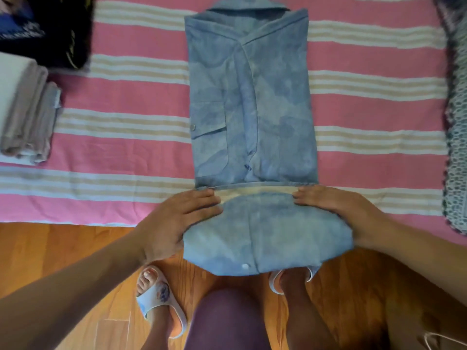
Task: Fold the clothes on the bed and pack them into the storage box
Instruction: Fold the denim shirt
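Note:
A blue mottled shirt (252, 102) lies lengthwise on the pink striped bed (126, 109), its sides folded inward into a long rectangle with the collar at the far end. Its bottom hem is lifted off the near bed edge and hangs over the floor. My left hand (174, 221) grips the hem's left side. My right hand (336, 210) grips its right side. Both thumbs are hidden under the cloth. No storage box is in view.
A stack of folded pale garments (25, 109) sits at the bed's left, with dark clothes (50, 29) behind it. A patterned grey-blue cloth (454, 122) lies along the right edge. Below the bed edge are wooden floor, my legs and white slippers (159, 301).

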### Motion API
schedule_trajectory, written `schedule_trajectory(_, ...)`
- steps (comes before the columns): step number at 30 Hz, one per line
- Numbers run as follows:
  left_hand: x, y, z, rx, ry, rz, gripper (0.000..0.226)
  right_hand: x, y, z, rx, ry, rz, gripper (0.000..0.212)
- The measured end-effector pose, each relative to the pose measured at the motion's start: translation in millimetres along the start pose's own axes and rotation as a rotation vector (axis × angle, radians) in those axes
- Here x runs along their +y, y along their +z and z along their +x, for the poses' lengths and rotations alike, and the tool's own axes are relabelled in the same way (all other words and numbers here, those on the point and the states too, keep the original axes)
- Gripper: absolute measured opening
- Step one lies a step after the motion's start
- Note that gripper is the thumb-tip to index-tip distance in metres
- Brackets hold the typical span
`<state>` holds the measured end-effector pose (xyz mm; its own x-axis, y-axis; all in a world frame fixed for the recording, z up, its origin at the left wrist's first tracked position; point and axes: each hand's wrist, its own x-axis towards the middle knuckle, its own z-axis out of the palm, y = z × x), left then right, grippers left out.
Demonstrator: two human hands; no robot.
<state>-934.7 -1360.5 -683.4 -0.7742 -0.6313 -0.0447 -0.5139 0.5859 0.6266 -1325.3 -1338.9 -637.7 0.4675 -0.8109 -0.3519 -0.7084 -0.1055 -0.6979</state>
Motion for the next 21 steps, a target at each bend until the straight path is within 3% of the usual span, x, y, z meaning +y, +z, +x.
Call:
schedule_trajectory(2,25,-32,16,0.154,-0.389,-0.464,0.032,-13,-16,19,0.114,0.384,0.356,0.02)
schedule_trajectory(4,20,-44,45,0.315,-0.685,-0.738,0.025,-15,-28,51,0.316,0.5,0.415,0.023)
schedule_trajectory(5,20,-47,58,0.35,-0.861,-0.791,0.034,-17,-28,65,0.39,0.527,0.355,0.032)
schedule_trajectory(7,19,-54,80,0.514,-1.103,-0.736,0.049,-20,-21,86,0.486,0.639,0.154,0.042)
schedule_trajectory(8,23,-52,87,0.657,-1.159,-0.596,0.042,-19,-14,92,0.531,0.709,0.081,0.042)
schedule_trajectory(10,43,-45,88,0.906,-1.043,-0.217,0.027,-16,-3,96,0.61,0.805,0.046,0.043)
schedule_trajectory(11,61,-41,92,0.902,-0.856,-0.045,0.034,-14,0,98,0.644,0.841,0.058,0.045)
schedule_trajectory(12,76,-35,97,0.791,-0.644,0.128,0.041,-13,0,100,0.662,0.872,0.073,0.047)
schedule_trajectory(13,80,-25,105,0.621,-0.471,0.259,0.046,-10,-2,104,0.664,0.905,0.08,0.049)
schedule_trajectory(14,78,-15,114,0.447,-0.407,0.353,0.05,-8,-3,106,0.656,0.938,0.087,0.049)
schedule_trajectory(16,57,-5,135,0.245,-0.484,0.425,0.056,-11,-7,109,0.655,0.962,0.065,0.048)
schedule_trajectory(18,34,-1,150,0.137,-0.601,0.44,0.062,-20,-14,107,0.753,0.867,0.016,0.04)
schedule_trajectory(20,21,3,157,0.094,-0.702,0.439,0.065,-35,-19,105,0.932,0.601,-0.17,0.026)
schedule_trajectory(21,19,3,160,0.067,-0.761,0.427,0.066,-46,-20,106,0.951,0.44,-0.299,0.03)
